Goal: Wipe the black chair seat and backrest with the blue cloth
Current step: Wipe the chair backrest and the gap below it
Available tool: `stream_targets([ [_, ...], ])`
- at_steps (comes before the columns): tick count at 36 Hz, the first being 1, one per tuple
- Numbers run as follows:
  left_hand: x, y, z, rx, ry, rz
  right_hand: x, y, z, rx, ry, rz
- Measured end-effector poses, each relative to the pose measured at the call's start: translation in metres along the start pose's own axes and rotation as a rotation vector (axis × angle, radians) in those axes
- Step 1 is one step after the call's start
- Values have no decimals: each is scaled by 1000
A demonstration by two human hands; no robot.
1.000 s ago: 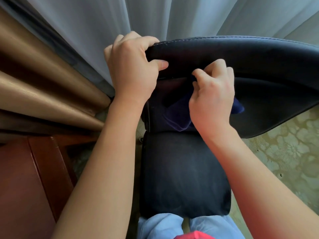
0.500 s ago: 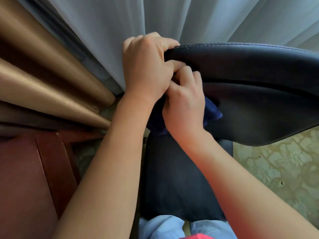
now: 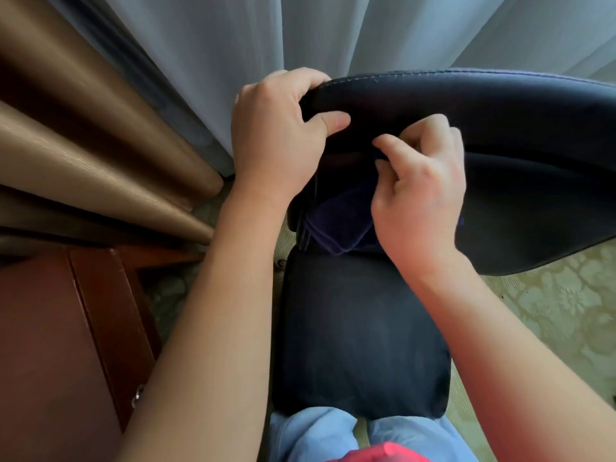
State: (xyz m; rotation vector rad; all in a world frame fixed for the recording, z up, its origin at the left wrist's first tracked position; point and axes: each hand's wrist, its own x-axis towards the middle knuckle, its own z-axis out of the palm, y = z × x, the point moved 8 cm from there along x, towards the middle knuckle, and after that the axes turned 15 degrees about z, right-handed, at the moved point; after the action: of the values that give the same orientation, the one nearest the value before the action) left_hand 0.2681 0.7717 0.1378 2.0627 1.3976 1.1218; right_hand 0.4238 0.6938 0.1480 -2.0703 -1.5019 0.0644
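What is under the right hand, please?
The blue cloth hangs below the right hand, against the black backrest. How much cloth lies beneath the palm is hidden.

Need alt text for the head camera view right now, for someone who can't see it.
Seen from above, the right hand presses a dark blue cloth against the black chair backrest, while the left hand grips the backrest's top corner. The black seat lies below, with curtains behind and a wooden cabinet to the left.

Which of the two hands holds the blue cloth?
The right hand presses the blue cloth against the backrest; the left hand only grips its top edge.
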Motion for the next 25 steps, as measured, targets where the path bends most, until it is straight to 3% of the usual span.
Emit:
stream_targets([
  [9, 4, -5, 2, -5, 9, -28, -1, -23, 18, -103, -11, -10],
  [17, 0, 9, 8, 67, 2, -58, -9, -37, 35, 113, -171, -108],
  [25, 10, 30, 29, 78, -88, -47, 10, 22, -7, 315, -199, 126],
])
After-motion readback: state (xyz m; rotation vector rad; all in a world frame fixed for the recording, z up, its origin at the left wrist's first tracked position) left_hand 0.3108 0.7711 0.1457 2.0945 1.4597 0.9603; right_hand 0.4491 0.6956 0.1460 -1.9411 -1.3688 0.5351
